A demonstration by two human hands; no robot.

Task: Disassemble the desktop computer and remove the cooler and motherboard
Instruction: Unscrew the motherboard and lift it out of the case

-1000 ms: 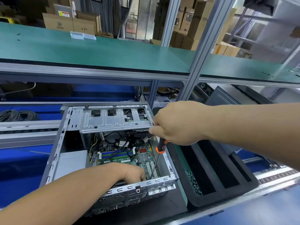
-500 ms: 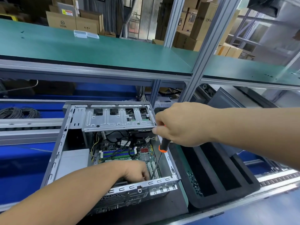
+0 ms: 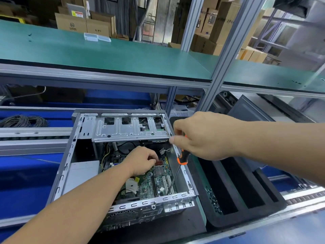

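Green motherboard [image 3: 159, 180] exposed inside open grey metal computer case [image 3: 182, 196].
Right hand [image 3: 205, 136] grips orange-black screwdriver [image 3: 182, 160] along the right wall; left hand [image 3: 142, 161], fingers curled, touches red heatsink [image 3: 158, 162].

Single head-worn wide-angle view, looking forward and down from close above into the open computer case [image 3: 123, 166], bench shelf [image 3: 105, 55] and cardboard boxes [image 3: 84, 23] behind.

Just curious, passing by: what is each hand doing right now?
Left hand: fingers curled inside the computer case; whether it holds anything cannot be told.
Right hand: holding the screwdriver.
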